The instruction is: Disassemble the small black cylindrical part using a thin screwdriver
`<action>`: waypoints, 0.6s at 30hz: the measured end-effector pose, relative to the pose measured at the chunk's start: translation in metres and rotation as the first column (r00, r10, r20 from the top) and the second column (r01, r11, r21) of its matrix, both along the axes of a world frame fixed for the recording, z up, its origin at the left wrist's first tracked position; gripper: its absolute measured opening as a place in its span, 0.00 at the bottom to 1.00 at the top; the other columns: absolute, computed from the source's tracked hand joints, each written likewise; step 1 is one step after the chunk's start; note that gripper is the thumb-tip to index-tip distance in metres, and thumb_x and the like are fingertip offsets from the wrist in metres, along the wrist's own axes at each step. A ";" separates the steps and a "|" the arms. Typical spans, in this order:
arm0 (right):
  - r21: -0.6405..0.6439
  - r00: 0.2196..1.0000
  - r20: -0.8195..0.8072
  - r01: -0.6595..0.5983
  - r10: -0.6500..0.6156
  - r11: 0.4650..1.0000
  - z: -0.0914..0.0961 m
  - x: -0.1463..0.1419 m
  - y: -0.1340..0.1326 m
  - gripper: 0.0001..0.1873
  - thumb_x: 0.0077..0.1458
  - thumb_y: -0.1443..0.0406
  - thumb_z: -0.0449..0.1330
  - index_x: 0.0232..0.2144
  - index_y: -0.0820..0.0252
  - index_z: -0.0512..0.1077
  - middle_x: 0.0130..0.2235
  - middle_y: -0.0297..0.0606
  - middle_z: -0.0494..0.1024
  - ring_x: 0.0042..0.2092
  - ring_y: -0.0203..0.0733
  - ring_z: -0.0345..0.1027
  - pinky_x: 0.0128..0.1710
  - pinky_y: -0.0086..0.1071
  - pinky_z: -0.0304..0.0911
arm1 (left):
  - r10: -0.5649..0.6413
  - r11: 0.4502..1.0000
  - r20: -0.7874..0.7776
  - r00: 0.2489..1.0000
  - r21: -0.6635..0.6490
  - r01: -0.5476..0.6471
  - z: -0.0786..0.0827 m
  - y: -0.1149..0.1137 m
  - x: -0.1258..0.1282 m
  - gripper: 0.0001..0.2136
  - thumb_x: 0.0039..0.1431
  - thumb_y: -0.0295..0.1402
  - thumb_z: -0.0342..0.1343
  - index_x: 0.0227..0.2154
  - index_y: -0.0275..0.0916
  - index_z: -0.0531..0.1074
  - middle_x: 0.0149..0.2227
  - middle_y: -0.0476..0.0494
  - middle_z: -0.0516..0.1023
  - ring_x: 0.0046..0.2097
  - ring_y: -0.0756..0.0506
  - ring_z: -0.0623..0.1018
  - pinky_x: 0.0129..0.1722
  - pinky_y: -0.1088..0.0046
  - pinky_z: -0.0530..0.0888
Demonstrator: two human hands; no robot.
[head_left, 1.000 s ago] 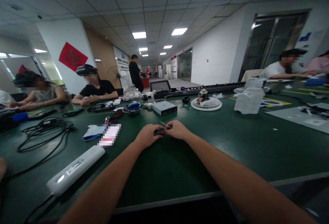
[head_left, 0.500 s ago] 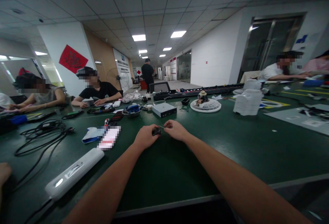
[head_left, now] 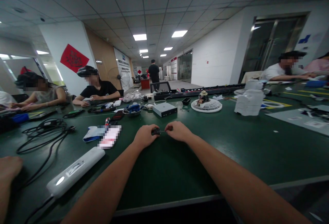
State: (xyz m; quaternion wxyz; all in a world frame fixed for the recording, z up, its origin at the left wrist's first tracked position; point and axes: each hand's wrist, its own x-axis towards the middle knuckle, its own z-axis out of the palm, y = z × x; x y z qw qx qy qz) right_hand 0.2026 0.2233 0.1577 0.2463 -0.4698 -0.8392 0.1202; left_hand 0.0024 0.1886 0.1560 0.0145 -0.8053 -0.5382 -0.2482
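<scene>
The left hand (head_left: 144, 136) pinches a small black object (head_left: 155, 132); the right hand (head_left: 178, 131), just beside it, holds a thin wire (head_left: 162, 131).

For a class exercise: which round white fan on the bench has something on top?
The nearer fan, with a small object on top; the farther fan sits partly behind a white casing.
</scene>
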 end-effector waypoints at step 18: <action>-0.031 0.986 0.068 0.153 -0.151 0.988 0.000 0.001 0.002 0.10 0.49 0.59 0.63 0.31 0.56 0.80 0.33 0.40 0.80 0.35 0.43 0.72 0.31 0.30 0.60 | 0.029 0.998 -0.084 0.996 0.050 -0.025 0.003 -0.002 0.002 0.13 0.54 0.31 0.59 0.44 0.44 0.74 0.42 0.45 0.80 0.44 0.41 0.78 0.44 0.67 0.71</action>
